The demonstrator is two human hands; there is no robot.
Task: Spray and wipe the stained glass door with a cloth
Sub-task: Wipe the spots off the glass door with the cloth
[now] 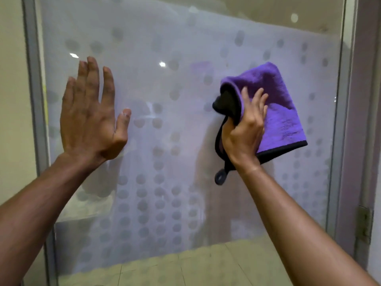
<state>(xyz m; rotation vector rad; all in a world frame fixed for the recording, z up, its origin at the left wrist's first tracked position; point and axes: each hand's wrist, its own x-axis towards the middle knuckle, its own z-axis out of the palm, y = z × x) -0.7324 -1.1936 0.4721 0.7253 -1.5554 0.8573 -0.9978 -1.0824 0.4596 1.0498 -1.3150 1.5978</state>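
Fingers (254,104) of the right hand (243,133) curl around a purple cloth (282,112) and bunch one side of it tight. That hand sits right of the middle of the frame, at the end of a bare arm that comes up from the lower right. The cloth has a black edge, and a small black loop (220,178) hangs down under the wrist. Most of the cloth lies flat on the glass.

On the left side of the frame, the left hand (90,120) is open. Its fingers are straight and a little spread, with the thumb out to the side. It holds nothing. The palm faces the glass, maybe to keep it steady, but I cannot tell if it touches.

Behind both hands is the frosted glass door (165,153), covered in rows of gray dots. A gray frame (34,100) runs down its left edge. A hinge (363,226) shows at the lower right.

No spray bottle is in sight, so this looks like the wiping step. Next, the cloth needs firm, flat rubs across the glass, over the parts that look smeary.
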